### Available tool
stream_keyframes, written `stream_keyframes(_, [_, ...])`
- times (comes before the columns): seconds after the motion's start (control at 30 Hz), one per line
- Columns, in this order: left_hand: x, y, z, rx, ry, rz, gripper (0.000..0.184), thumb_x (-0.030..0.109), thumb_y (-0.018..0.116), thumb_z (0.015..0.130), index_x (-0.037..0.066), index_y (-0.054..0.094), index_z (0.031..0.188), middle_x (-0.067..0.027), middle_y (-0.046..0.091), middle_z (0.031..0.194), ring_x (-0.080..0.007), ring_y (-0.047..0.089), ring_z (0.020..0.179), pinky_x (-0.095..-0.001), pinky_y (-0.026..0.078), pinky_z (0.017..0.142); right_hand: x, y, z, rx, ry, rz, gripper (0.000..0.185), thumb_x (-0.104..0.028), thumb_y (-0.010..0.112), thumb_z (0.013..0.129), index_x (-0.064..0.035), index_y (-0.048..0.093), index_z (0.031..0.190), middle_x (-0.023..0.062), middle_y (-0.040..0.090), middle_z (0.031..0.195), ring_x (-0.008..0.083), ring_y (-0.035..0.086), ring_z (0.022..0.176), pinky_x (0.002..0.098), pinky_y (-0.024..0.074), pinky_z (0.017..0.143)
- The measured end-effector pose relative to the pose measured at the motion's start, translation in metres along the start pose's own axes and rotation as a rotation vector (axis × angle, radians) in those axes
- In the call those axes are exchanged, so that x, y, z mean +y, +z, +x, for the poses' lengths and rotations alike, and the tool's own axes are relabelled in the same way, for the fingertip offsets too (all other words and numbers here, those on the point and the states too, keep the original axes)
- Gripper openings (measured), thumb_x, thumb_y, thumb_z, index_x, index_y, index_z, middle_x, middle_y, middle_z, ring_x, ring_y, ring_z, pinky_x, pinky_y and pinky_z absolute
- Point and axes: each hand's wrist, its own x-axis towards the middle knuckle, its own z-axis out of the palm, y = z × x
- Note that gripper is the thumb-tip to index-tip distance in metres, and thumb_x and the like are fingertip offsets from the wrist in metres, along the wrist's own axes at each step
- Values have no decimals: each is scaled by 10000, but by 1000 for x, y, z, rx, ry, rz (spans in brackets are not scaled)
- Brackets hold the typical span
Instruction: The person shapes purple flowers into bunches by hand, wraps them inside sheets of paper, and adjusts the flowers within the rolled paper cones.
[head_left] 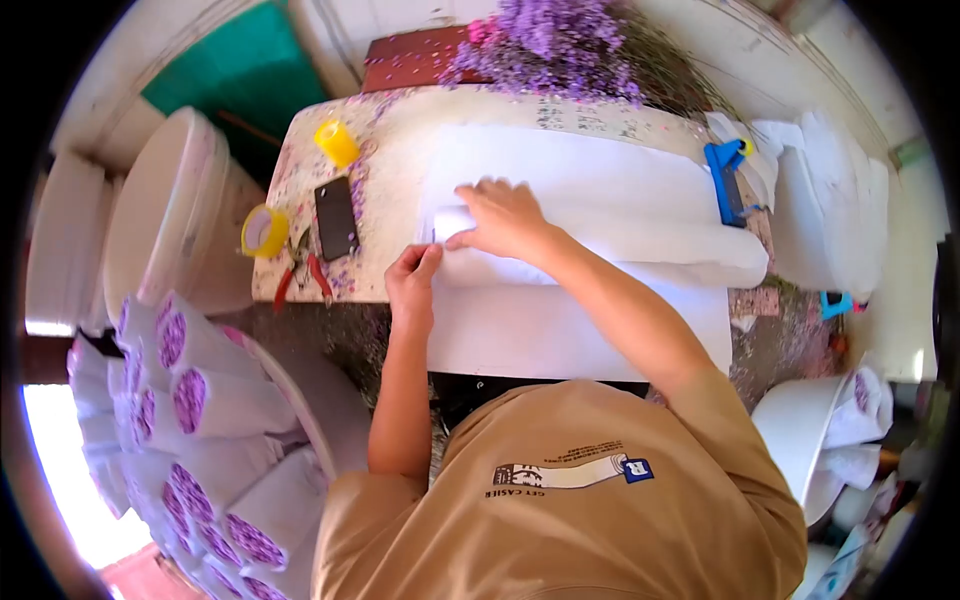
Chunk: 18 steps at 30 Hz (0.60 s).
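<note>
A white paper roll [640, 245] lies across the table on large white sheets [580, 330], one of which hangs over the front edge. My right hand [505, 218] curls over the roll's left end from above, its thumb near the opening. At the same end, my left hand [412, 278] is closed, with thumb and fingertips pinching the paper's edge. What lies inside the roll is mostly hidden.
Left on the table are yellow tape rolls [337, 143], a phone [336, 217] and red-handled pruners [302, 270]. Purple flowers [570, 45] lie at the back, a blue tape dispenser [725, 183] at right. A tub [300, 390] of wrapped bunches [190, 400] stands left.
</note>
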Motion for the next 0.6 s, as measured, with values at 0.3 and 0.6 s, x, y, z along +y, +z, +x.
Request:
stream_keyframes(0.3, [59, 55, 0, -114, 681, 931, 408, 156, 784, 867, 31, 659, 1235, -136, 675, 1176, -279, 622, 1096, -414, 487, 947, 192, -54, -67, -550, -55, 258, 1230, -344, 942, 600, -59, 305, 1613, 240, 548, 1491, 381, 532, 1376, 412, 412, 1159])
stream_keyframes(0.6, [58, 264, 32, -1232, 171, 1454, 869, 279, 910, 683, 57, 561, 1447, -190, 617, 1413, -330, 574, 1312, -430, 445, 1103, 179, -71, -121, -524, 92, -18, 941, -243, 839, 643, -93, 473, 1497, 207, 716, 1196, 326, 699, 1103, 481, 542, 956])
